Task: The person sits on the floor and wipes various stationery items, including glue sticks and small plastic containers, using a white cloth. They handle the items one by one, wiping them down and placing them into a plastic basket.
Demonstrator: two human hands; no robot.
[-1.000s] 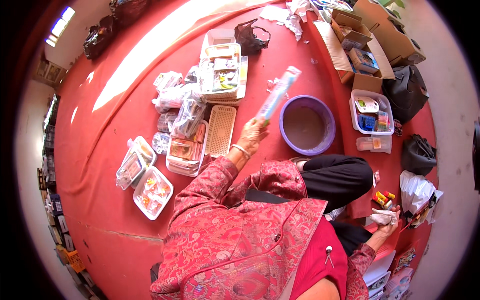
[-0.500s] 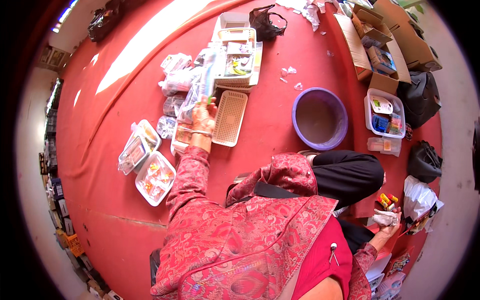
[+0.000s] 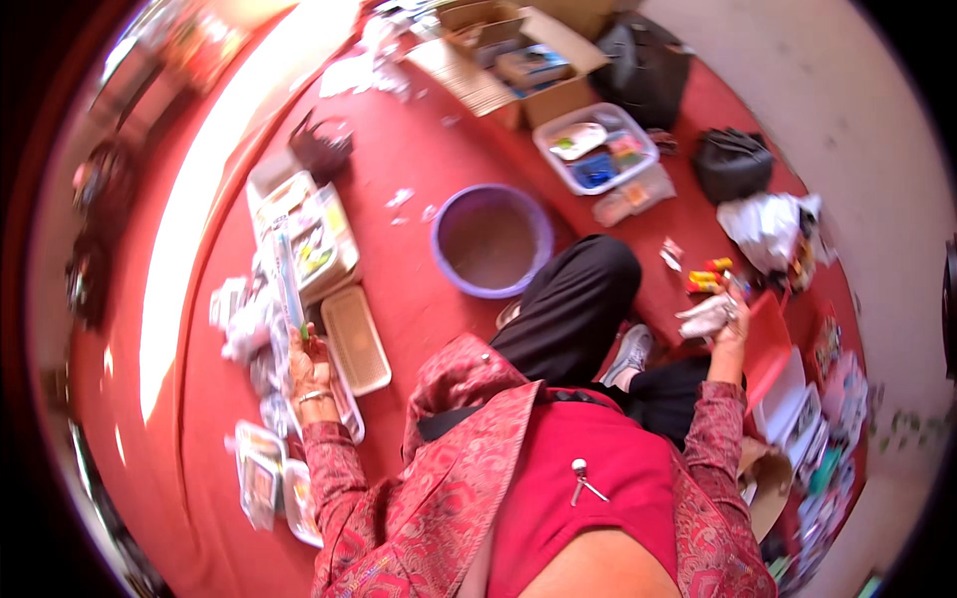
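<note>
My left hand [image 3: 310,371] is closed on a long, narrow clear-and-blue plastic packet [image 3: 287,274], green at its lower end. What the packet contains is too blurred to make out. Beside that hand lies a cream perforated basket [image 3: 357,342], with nothing seen in it. Past the packet are stacked white trays [image 3: 344,234] with small packs inside. My right hand [image 3: 735,321], away on the right, grips a crumpled whitish cloth [image 3: 705,316]. Several small red-and-yellow tubes [image 3: 710,276] are just beyond its fingers.
A purple tub [image 3: 492,242] of murky liquid stands ahead on the red floor covering. Farther off are an opened cardboard box [image 3: 551,103] and a white bin [image 3: 598,184] of small goods. Black bags [image 3: 733,164] and a white plastic bag [image 3: 763,229] line the right.
My view has swung right, so the tub, box and baskets appear farther left. The packet stays in my left hand and the cloth in my right.
</note>
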